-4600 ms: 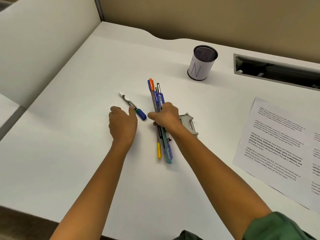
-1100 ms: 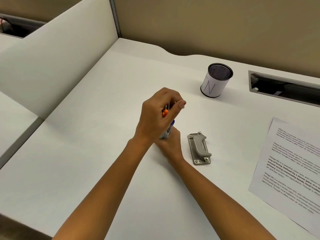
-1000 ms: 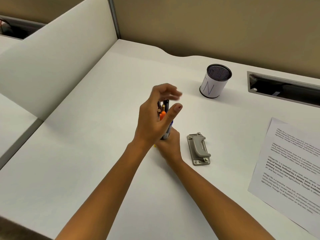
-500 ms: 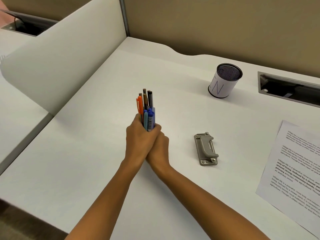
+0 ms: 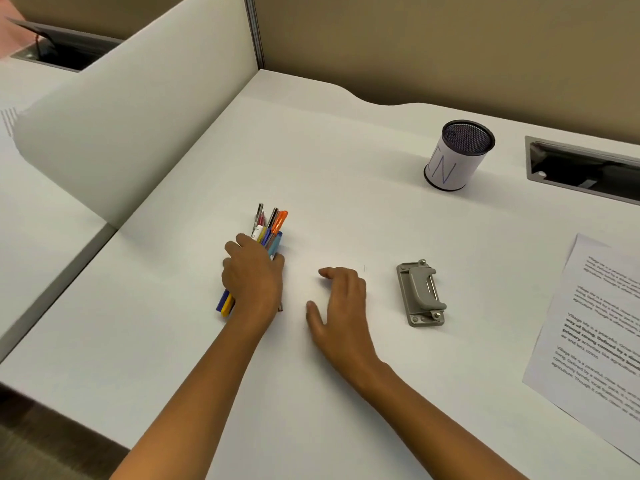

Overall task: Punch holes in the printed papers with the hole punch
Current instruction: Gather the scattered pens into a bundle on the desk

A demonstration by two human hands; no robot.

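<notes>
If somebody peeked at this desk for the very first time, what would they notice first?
Probably the bright bundle of coloured pens under the left hand, lying on the white desk. Next, the grey metal hole punch, just right of the empty, open right hand. Then the black mesh cup with a white paper label at the back, and the printed white papers at the right edge.

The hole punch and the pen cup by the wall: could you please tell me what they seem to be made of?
The hole punch: likely metal with a matte grey painted finish, judging by its bare screws and shiny rod; the lever could be plastic. The pen cup: dark wire mesh, visible at the rim, wrapped in white paper with pen marks.
</notes>
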